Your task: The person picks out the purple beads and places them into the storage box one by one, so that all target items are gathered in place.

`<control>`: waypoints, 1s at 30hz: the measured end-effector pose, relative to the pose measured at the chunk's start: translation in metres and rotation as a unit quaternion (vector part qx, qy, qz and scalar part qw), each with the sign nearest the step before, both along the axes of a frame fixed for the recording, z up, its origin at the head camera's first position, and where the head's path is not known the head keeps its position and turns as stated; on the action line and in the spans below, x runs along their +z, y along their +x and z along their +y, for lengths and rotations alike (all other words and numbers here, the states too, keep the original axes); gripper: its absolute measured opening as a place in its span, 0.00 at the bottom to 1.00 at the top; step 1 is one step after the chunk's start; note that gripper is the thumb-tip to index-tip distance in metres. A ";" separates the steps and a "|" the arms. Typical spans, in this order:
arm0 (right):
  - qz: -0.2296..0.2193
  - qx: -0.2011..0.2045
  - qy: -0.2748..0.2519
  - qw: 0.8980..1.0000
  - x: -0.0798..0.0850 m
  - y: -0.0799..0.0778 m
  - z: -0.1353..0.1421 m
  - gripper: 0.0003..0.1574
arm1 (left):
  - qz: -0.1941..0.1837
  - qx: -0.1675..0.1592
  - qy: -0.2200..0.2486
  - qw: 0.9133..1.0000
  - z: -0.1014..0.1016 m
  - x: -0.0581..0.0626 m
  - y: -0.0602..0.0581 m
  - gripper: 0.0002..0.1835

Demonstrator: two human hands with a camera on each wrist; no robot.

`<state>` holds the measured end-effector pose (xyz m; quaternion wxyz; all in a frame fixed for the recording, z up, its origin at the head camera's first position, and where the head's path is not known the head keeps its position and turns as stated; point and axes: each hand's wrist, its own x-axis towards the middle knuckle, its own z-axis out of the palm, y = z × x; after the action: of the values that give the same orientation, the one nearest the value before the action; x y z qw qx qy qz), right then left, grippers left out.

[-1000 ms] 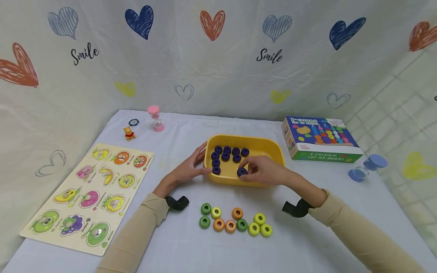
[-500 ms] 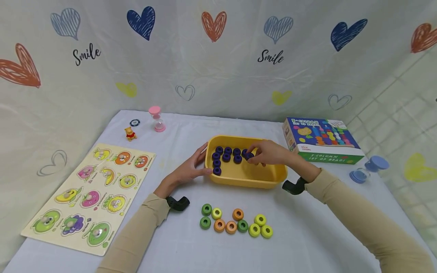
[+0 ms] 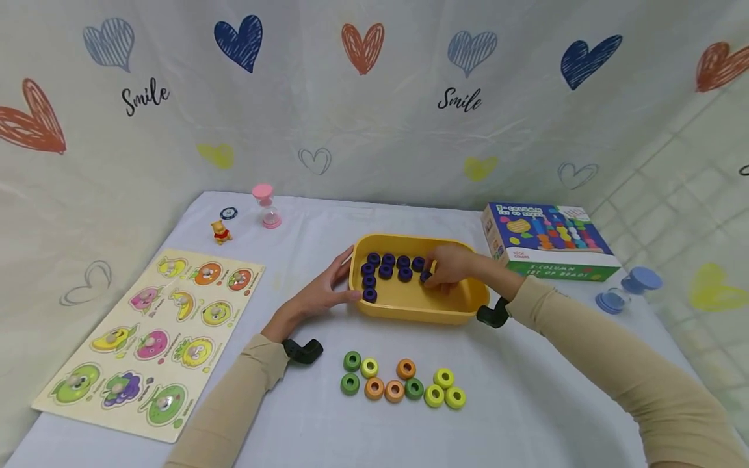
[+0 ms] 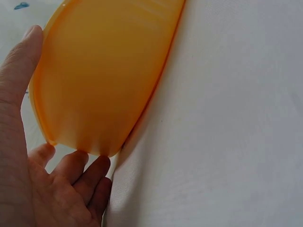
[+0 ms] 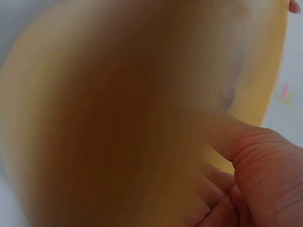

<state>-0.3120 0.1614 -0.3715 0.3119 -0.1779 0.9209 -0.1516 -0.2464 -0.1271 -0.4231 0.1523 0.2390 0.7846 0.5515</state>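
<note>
A yellow plastic tray [image 3: 409,313] stands on the white-covered table. Along its left and back sides lie several dark purple ring beads [image 3: 385,272]. My left hand [image 3: 320,290] holds the tray's left end, thumb at the near corner and fingertips against the outer wall, as the left wrist view shows. Inside the tray, my right hand [image 3: 455,266] pinches a purple bead [image 3: 426,277] close to the floor, beside the right end of the bead rows. Blur covers much of the right wrist view, and the bead in the fingers is hidden there.
In front of the tray lie several green [image 3: 350,383], orange [image 3: 394,390] and yellow beads [image 3: 434,395]. A fruit puzzle board [image 3: 170,325] is at left. Behind it stand a bear figurine [image 3: 220,232] and a pink hourglass [image 3: 267,207]. A bead-set box [image 3: 547,237] and blue hourglass [image 3: 629,289] stand right.
My right hand has carried the purple bead from the tray's near side back and right, then slightly forward, to the end of the second row. My left hand has stayed on the tray.
</note>
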 end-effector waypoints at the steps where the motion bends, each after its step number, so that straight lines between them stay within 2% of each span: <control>1: 0.003 -0.003 -0.002 1.000 -0.001 0.001 0.000 0.21 | 0.001 -0.001 0.003 1.000 0.000 0.000 0.000 0.50; 8: 0.000 -0.009 -0.028 1.000 -0.007 0.003 0.003 0.23 | -0.001 -0.003 0.005 1.000 -0.002 -0.005 -0.001 0.50; 19: -0.012 -0.004 -0.026 1.000 0.004 -0.001 0.003 0.20 | 0.004 -0.006 0.004 1.000 0.000 -0.006 -0.003 0.50; 20: -0.009 -0.004 -0.025 1.000 0.005 -0.001 0.004 0.20 | 0.006 -0.006 0.008 1.000 0.001 -0.007 -0.004 0.51; 24: 0.006 -0.005 -0.028 1.000 0.008 -0.001 0.004 0.19 | 0.010 -0.005 0.019 1.000 0.001 -0.024 -0.013 0.51; 27: 0.025 -0.005 -0.049 0.998 0.011 0.000 0.003 0.17 | -0.004 -0.001 0.019 1.000 -0.005 -0.037 -0.019 0.48; 30: 0.067 -0.003 -0.083 0.994 0.015 0.003 0.003 0.17 | -0.017 0.033 0.002 0.999 -0.012 -0.031 -0.019 0.42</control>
<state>-0.3087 0.1648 -0.3564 0.2337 -0.2104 0.9244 -0.2158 -0.2654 -0.1391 -0.4545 0.1471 0.2038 0.7882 0.5618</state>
